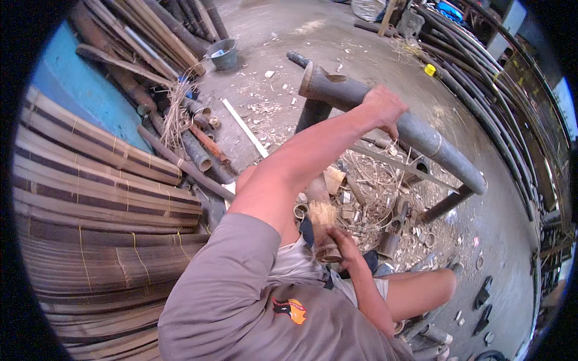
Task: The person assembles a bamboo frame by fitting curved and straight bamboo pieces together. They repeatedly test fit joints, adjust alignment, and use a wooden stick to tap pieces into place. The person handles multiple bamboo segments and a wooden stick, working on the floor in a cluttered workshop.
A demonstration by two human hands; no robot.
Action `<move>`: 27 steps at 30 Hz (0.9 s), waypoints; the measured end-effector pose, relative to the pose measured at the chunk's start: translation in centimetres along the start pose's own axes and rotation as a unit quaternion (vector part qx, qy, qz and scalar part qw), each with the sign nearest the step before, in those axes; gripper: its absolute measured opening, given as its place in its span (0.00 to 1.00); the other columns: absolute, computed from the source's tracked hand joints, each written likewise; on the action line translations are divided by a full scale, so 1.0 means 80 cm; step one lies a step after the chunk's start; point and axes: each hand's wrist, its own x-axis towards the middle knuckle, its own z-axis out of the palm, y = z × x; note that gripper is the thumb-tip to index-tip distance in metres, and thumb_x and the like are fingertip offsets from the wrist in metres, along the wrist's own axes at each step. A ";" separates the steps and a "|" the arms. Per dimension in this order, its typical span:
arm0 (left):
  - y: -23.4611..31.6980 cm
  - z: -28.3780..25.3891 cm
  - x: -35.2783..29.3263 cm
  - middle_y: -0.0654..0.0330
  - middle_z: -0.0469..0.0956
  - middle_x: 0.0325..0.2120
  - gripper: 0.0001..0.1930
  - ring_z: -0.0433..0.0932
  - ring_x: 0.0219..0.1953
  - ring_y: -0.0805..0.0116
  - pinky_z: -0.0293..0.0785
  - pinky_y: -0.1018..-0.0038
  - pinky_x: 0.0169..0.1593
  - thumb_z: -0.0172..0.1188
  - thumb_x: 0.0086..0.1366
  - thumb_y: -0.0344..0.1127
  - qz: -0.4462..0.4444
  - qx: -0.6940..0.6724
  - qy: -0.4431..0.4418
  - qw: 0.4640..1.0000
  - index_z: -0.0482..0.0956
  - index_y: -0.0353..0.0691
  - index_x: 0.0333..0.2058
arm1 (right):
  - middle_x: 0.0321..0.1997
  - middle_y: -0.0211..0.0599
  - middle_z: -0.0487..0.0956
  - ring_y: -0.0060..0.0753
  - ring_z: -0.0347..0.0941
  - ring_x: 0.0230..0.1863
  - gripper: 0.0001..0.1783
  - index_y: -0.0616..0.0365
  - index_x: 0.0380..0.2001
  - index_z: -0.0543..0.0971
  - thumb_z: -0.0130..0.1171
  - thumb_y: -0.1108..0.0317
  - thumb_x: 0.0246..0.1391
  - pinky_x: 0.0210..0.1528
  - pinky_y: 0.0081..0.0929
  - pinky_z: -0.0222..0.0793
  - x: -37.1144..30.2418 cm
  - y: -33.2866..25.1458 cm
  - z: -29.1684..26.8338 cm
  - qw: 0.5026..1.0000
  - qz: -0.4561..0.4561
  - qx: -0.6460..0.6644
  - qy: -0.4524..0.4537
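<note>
Grey shirt (220,304), left hand (384,108) wrapped over bamboo beam (432,143) — right hand (344,245) gripping 1 frayed-ended piece (323,236)

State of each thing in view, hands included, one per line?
Left hand: on the beam
Right hand: gripping the bamboo piece
Beam: raised on legs, notched near one end
Bamboo piece: frayed-looking, pale upper end
Bucket: upright, open-topped
Shavings: scattered, heaped below the beam
</note>
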 end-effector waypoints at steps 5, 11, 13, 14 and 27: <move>0.000 0.010 -0.005 0.51 0.84 0.40 0.41 0.83 0.47 0.48 0.78 0.52 0.51 0.77 0.41 0.61 -0.004 -0.012 -0.001 1.000 0.79 0.50 0.54 | 0.35 0.39 0.83 0.38 0.83 0.31 0.19 0.58 0.46 0.78 0.61 0.52 0.65 0.35 0.37 0.82 0.008 0.003 0.024 0.989 0.010 0.149 0.016; 0.005 0.012 -0.015 0.50 0.82 0.45 0.41 0.82 0.50 0.47 0.75 0.50 0.54 0.76 0.44 0.63 -0.014 -0.006 -0.014 1.000 0.78 0.49 0.55 | 0.36 0.39 0.83 0.36 0.83 0.31 0.19 0.58 0.47 0.77 0.60 0.53 0.66 0.34 0.36 0.82 -0.001 -0.020 0.041 0.990 -0.049 0.132 0.027; 0.004 0.020 -0.014 0.49 0.82 0.46 0.43 0.81 0.51 0.47 0.75 0.51 0.55 0.76 0.43 0.65 -0.011 -0.010 -0.005 1.000 0.78 0.50 0.56 | 0.38 0.39 0.83 0.35 0.83 0.31 0.21 0.60 0.50 0.77 0.60 0.53 0.66 0.34 0.35 0.81 -0.006 -0.029 0.045 0.990 -0.004 0.140 -0.002; 0.004 0.018 -0.013 0.49 0.82 0.45 0.44 0.81 0.51 0.47 0.76 0.52 0.55 0.76 0.42 0.66 -0.009 -0.014 0.003 1.000 0.77 0.51 0.57 | 0.38 0.39 0.84 0.35 0.83 0.32 0.21 0.60 0.51 0.77 0.60 0.53 0.66 0.34 0.35 0.81 -0.010 -0.036 0.041 0.991 0.010 0.133 -0.002; -0.064 0.098 -0.034 0.54 0.73 0.53 0.54 0.73 0.57 0.50 0.70 0.52 0.56 0.81 0.38 0.52 0.056 0.032 0.029 0.997 0.66 0.55 0.66 | 0.50 0.35 0.82 0.26 0.79 0.46 0.32 0.66 0.60 0.73 0.63 0.52 0.63 0.49 0.28 0.76 -0.186 -0.031 -0.078 0.954 -0.152 0.141 0.218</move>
